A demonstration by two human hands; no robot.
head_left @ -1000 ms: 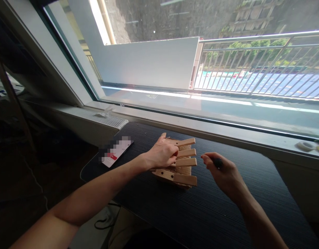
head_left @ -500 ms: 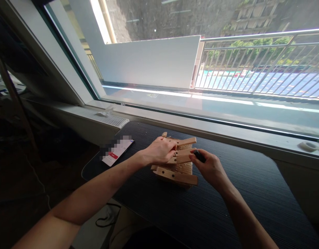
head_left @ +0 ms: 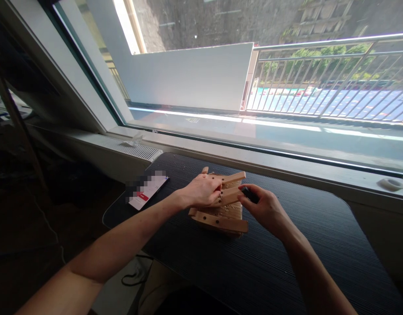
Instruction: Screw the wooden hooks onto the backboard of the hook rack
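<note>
A wooden assembly (head_left: 222, 218) of several slats with holes lies on the dark ribbed table (head_left: 260, 262). My left hand (head_left: 201, 190) rests on its top left, fingers curled round one of the slats. My right hand (head_left: 263, 208) is closed round a small black tool handle (head_left: 250, 194), and its fingertips touch the right end of a middle slat. The tool's tip is hidden behind the fingers and the wood.
A phone (head_left: 148, 190) with a lit screen lies at the table's left corner. A windowsill (head_left: 286, 164) runs behind the table, with tape rolls (head_left: 388, 183) at its far right and a crumpled white scrap (head_left: 133, 140) at the left. A cable (head_left: 132, 275) hangs below the table edge.
My right hand, with the black tool, has moved left from open table to the right end of the slats. My left hand has stayed on the wood.
</note>
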